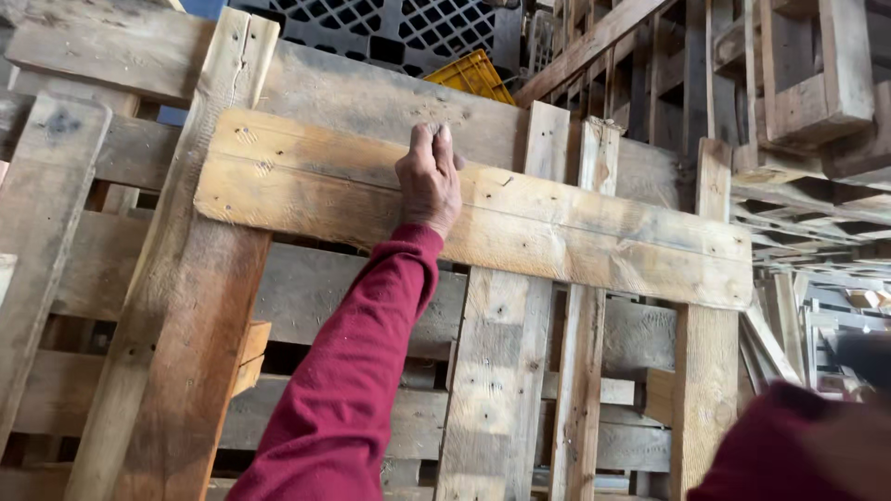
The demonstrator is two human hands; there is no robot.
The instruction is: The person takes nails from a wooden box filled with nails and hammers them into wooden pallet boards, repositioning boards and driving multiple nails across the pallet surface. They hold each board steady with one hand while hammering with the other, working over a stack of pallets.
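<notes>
A weathered wooden pallet (594, 237) stands upright in front of me, its pale top board running across the view. My left hand (429, 181), on a dark red sleeve, is shut on the upper edge of that top board, fingers curled over it near the middle. At the bottom right corner my right arm shows as a blurred red sleeve, and my right hand (858, 455) is only a brownish blur at the frame's edge. Whether it holds anything is unclear.
More wooden pallets (93, 167) lean behind and to the left of the one I grip. A black plastic grid pallet (399, 28) and a yellow crate (475, 76) sit at the top. Stacked pallets (817, 102) and loose boards fill the right side.
</notes>
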